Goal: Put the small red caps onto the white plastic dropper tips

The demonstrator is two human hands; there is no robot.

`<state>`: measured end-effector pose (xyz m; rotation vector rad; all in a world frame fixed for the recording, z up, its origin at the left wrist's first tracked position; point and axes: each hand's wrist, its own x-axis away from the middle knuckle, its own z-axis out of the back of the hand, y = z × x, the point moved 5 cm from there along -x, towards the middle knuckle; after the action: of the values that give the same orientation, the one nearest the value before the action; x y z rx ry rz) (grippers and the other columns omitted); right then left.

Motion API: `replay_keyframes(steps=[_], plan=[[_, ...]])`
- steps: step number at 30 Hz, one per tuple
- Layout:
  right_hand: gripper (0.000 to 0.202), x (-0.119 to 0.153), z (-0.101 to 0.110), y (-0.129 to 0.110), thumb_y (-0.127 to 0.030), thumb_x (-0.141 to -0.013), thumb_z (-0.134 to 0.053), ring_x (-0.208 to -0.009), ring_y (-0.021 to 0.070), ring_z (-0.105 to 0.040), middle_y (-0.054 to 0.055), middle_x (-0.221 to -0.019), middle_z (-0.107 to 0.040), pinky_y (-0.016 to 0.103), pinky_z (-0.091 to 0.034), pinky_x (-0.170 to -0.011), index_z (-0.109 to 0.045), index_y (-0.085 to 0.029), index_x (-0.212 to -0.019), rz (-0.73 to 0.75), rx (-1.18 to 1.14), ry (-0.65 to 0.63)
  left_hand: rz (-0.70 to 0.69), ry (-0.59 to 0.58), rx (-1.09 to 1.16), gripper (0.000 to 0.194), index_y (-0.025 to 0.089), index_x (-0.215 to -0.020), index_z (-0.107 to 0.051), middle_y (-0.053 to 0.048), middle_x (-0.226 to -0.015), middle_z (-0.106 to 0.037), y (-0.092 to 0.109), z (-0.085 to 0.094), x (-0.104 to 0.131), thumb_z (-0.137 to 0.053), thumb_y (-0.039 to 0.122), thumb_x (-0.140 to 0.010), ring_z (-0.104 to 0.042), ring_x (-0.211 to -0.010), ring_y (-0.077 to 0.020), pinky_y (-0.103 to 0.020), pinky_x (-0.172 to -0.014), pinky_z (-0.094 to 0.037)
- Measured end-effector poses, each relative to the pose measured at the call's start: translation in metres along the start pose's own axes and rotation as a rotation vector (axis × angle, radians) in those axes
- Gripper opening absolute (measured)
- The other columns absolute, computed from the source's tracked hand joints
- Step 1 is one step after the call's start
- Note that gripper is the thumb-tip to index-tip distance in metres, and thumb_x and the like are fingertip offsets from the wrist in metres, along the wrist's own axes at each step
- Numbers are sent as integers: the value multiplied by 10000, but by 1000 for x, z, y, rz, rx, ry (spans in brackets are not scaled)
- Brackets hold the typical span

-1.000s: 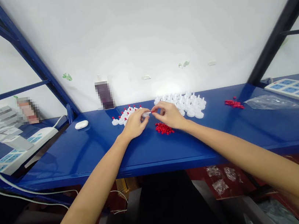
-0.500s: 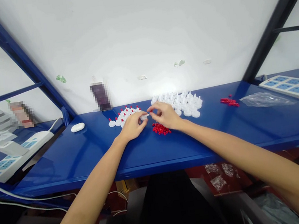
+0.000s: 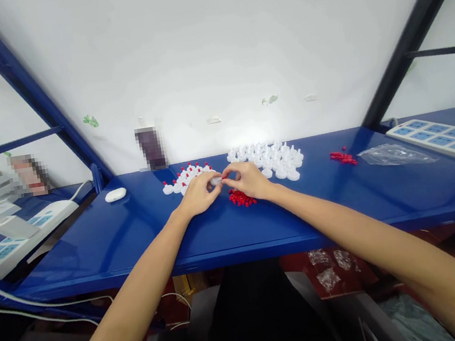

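Between the thumb and fingers of my left hand [image 3: 197,194] is a white plastic nozzle cap [image 3: 214,182], lying on its side with its tip to the right. My right hand [image 3: 250,181] pinches a small red cap at that tip, mostly hidden by the fingertips. Just below my right hand lies a pile of red caps [image 3: 241,198]. Behind that hand stand several bare white nozzle caps [image 3: 279,162], spouts up. Left of my left hand, white nozzle caps with red tips [image 3: 188,174] stand in a group.
A second heap of red caps [image 3: 343,158] and a clear plastic bag [image 3: 394,155] lie to the right. Power strips [image 3: 443,140] sit at both ends of the blue table [image 3: 135,234]. A white earbud case [image 3: 116,194] is at left; a blurred dark phone-like object [image 3: 151,148] leans on the wall.
My right fingertips have moved left and closed against the nozzle cap's tip, where red now shows. The whole view has shifted slightly.
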<state>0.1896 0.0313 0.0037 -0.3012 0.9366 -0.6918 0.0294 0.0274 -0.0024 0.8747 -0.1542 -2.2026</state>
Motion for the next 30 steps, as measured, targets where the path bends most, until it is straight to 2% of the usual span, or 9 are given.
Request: replay_keyframes(steps=[6,9,13,17,21,24,27,30], plan=[[76,0,3,-4,-263,-868,-686,-606,123,-572,18,-830,-714,280,-461,-664,-711,-191,-875,30,16,-4,-30,-14,47,320,164,-1130,-645,-82,-1049,-708,8,4,1,-574,346,-875,-627,-816,-189,-339,-779,-517],[55,0,2,-6,-216,-854,-672,-608,122,-566,17,-831,-708,279,-463,-658,-717,-194,-878,49,28,-10,-27,-8,64,336,169,-1147,-638,-80,-1056,-704,7,4,1,-565,383,-898,-633,-846,-196,-341,-798,-520],[195,2,-2,-12,-90,-808,-593,-569,101,-549,21,-911,-711,276,-465,-648,-718,-199,-911,75,48,-60,-17,-17,71,312,187,-1087,-651,-65,-1032,-705,6,4,-1,-526,428,-934,-631,-847,-194,-333,-787,-518],[275,3,0,-17,-74,-790,-548,-590,111,-563,32,-955,-702,296,-487,-688,-689,-202,-989,90,30,-62,-9,14,44,284,181,-1103,-637,-64,-1042,-700,5,6,-2,-525,369,-923,-627,-840,-184,-331,-798,-520],[321,2,8,-17,-160,-811,-572,-738,171,-623,54,-986,-671,339,-514,-759,-615,-195,-1127,52,48,-4,21,55,20,463,195,-1310,-532,-65,-1116,-682,5,7,-1,-591,316,-867,-644,-887,-187,-322,-800,-525],[494,1,9,-14,-235,-809,-614,-992,260,-639,122,-1161,-641,427,-509,-890,-538,-174,-1293,41,125,-31,38,76,48,612,204,-1382,-458,-67,-1148,-689,6,7,-1,-655,287,-809,-662,-968,-208,-318,-798,-535],[580,2,2,-10,-264,-817,-618,-1177,316,-593,162,-1303,-603,499,-464,-994,-482,-173,-1374,42,162,-106,50,93,71,529,204,-1288,-514,-73,-1197,-682,6,8,-1,-673,285,-790,-668,-1018,-220,-333,-833,-550],[544,3,-3,-6,-240,-815,-614,-1175,299,-607,148,-1312,-617,475,-470,-996,-499,-184,-1344,71,135,-133,35,107,25,406,195,-1184,-573,-74,-1166,-680,7,9,-2,-660,283,-798,-663,-993,-215,-353,-865,-551]])
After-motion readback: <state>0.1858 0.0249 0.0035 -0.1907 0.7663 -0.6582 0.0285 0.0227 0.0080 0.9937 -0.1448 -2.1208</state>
